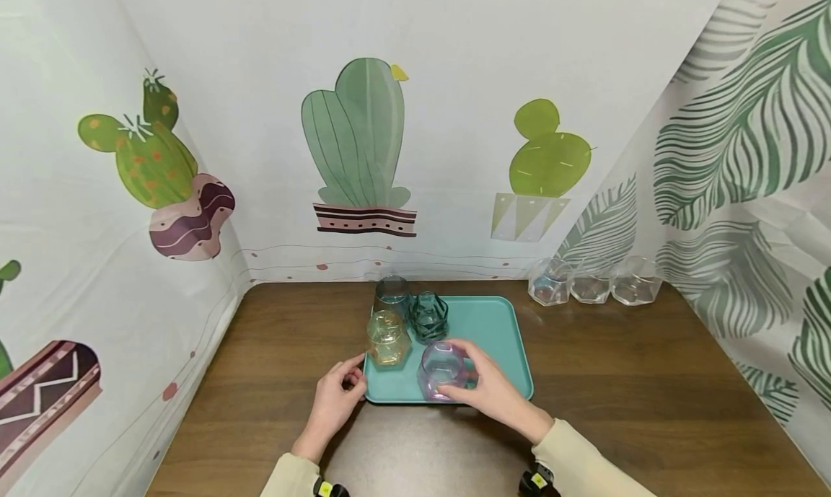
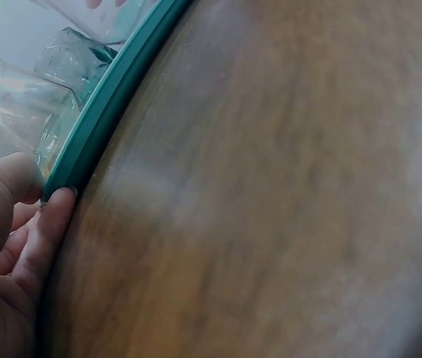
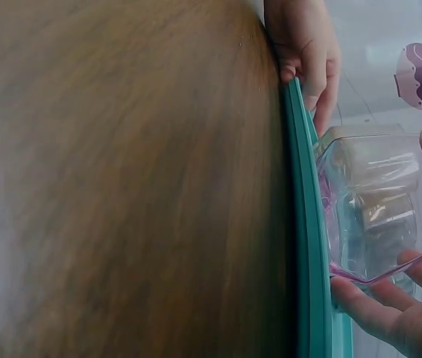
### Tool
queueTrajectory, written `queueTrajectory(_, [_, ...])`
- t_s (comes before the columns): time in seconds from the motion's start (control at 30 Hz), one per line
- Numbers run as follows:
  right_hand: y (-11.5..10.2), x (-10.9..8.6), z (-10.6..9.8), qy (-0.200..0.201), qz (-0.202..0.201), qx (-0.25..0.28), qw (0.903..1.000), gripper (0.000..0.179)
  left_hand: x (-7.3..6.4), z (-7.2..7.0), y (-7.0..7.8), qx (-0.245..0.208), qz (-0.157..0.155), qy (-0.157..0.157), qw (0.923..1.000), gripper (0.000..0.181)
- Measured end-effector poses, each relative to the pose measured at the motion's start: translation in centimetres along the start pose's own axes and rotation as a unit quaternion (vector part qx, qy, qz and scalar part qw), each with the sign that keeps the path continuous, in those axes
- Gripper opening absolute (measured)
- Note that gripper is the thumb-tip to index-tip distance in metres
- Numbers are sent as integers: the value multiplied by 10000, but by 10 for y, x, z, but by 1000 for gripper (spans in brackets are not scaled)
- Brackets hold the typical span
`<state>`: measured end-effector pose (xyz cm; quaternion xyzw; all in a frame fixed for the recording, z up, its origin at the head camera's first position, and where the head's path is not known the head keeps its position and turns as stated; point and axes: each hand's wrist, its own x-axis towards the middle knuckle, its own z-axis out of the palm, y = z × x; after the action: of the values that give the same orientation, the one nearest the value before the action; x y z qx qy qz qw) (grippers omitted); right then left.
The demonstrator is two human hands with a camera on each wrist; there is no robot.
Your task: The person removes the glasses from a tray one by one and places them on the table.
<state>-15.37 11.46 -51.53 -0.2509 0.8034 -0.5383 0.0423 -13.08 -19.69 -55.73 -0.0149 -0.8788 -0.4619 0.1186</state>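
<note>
A teal tray (image 1: 487, 327) lies on the wooden table. My right hand (image 1: 491, 390) grips a purple-tinted glass (image 1: 443, 371) at the tray's near edge, thumb and fingers on either side of it. In the right wrist view the base of this glass (image 3: 375, 224) is at the tray; whether it bears its full weight I cannot tell. My left hand (image 1: 336, 398) pinches the tray's near left corner. On the tray's left part stand an amber glass (image 1: 388, 344), a dark green faceted glass (image 1: 429, 318) and, behind them, a grey-blue glass (image 1: 392, 292).
Three clear glasses (image 1: 589, 288) stand in a row at the table's back right. Behind the brown table (image 1: 617, 410) hangs a white cloth (image 1: 454, 158) printed with cacti, and leaf-patterned cloth (image 1: 746, 165) hangs at the right.
</note>
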Motion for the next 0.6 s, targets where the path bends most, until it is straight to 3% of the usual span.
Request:
queueTrajectory(0.27, [3, -9, -14, 203, 152, -136, 9996, 71, -1, -1, 2, -54, 171, 55, 9998, 41])
queueTrajectory(0.4, [1, -12, -22, 194, 356, -164, 9990, 73, -1, 0, 2, -68, 113, 34, 9999, 42])
queueTrajectory(0.6, [3, -16, -34, 371, 327, -370, 9981, 74, -1, 0, 0, 29, 59, 27, 10000, 42])
